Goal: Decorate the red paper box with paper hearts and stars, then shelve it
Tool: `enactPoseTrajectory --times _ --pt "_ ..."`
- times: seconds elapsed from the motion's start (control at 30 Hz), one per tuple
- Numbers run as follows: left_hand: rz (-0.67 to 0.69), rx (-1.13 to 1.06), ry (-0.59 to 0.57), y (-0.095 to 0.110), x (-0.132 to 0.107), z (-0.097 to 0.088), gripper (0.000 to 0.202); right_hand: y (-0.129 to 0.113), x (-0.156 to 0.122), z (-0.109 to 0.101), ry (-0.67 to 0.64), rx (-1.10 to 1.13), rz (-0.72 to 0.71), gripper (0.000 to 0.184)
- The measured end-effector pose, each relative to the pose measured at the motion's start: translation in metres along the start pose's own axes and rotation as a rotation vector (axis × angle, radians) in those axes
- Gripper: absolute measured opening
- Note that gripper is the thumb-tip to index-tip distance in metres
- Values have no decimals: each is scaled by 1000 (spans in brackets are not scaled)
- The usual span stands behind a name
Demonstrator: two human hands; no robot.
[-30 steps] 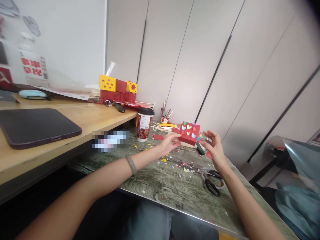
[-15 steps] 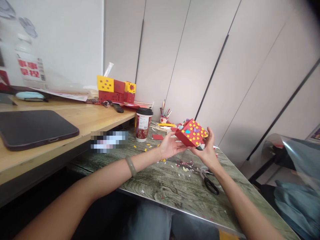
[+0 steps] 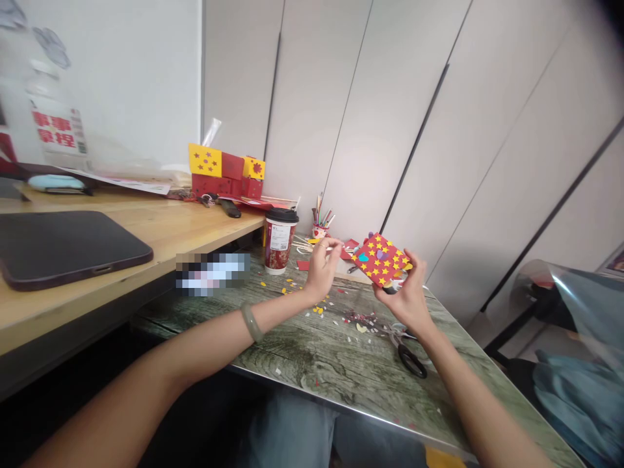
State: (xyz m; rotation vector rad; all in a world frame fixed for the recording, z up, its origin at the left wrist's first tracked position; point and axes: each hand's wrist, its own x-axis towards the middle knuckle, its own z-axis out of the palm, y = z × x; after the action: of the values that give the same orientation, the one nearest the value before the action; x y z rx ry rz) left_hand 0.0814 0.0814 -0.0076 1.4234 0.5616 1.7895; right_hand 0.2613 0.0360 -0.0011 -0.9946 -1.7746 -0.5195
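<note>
A red paper box (image 3: 379, 265) covered in yellow stars, with a blue and a purple heart among them, is held above the table, tilted. My right hand (image 3: 405, 292) is closed on its right and lower edge, the thumb below. My left hand (image 3: 322, 265) is raised apart from the box, to its left. Its fingertips come together in a pinch; whatever may be between them is too small to make out. Under the box, scissors (image 3: 409, 354) with black handles lie among paper scraps (image 3: 361, 322).
A lidded paper cup (image 3: 280, 244) stands left of my left hand, and a pen holder (image 3: 320, 231) behind it. On the raised wooden desk (image 3: 195, 231) are a dark tablet-like device (image 3: 73, 247), a bottle (image 3: 56, 123) and red-and-yellow boxes (image 3: 217, 172). Cabinet doors rise behind.
My left hand has let go of the box, moving left and up, its fingers drawn together. The box stays in my right hand, its starred face turned more toward me.
</note>
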Motion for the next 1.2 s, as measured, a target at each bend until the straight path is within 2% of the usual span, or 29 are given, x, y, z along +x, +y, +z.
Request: enactPoseTrajectory --times 0.1,0.13,0.2,0.33,0.47,0.63,0.87,1.07,1.2 --pt "478 298 -59 13 -4 -2 13 0 0 0 9 -43 -45 83" --pt "590 387 -77 17 -6 -3 17 0 0 0 12 -53 -57 83" --pt "658 497 -101 22 -9 -3 21 0 0 -1 12 -68 -71 82" --pt "565 569 -116 25 -8 -5 16 -1 1 -2 -4 -100 -85 82" --pt "513 565 -183 25 -4 -8 14 -2 1 -3 -11 -107 -98 80" --pt "528 595 -253 26 -1 -13 22 -2 2 -4 -14 -125 -121 77" --pt "537 637 -403 24 7 -17 23 0 2 -4 -37 -169 -144 77" --pt "380 492 -407 25 18 -20 14 0 1 -3 -28 -200 -136 78" --pt "364 484 -425 23 22 -22 15 -1 -1 -1 -33 -191 -119 77"
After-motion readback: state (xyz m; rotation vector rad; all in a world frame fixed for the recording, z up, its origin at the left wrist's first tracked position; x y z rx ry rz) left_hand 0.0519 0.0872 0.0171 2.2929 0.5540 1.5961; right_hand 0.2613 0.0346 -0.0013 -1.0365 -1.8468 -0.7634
